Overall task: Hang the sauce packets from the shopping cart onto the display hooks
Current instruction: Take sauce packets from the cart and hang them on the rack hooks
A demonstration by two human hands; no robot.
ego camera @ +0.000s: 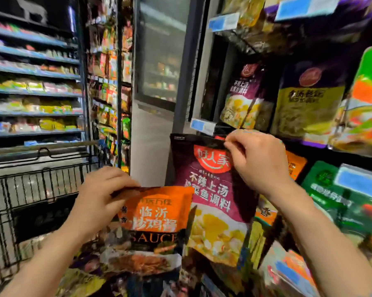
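Observation:
My right hand pinches the top edge of a purple sauce packet with a red logo, held up just below a display hook with a blue price tag. The hook's tip is hidden behind my fingers and the packet. My left hand grips the top left corner of an orange sauce packet marked SAUCE, lower and to the left. Below both, more packets lie in the black wire shopping cart.
Purple, yellow and green packets hang on the display at right, with more orange and green ones lower down. Stocked shelves line the left. A glass-door cooler stands behind the aisle gap.

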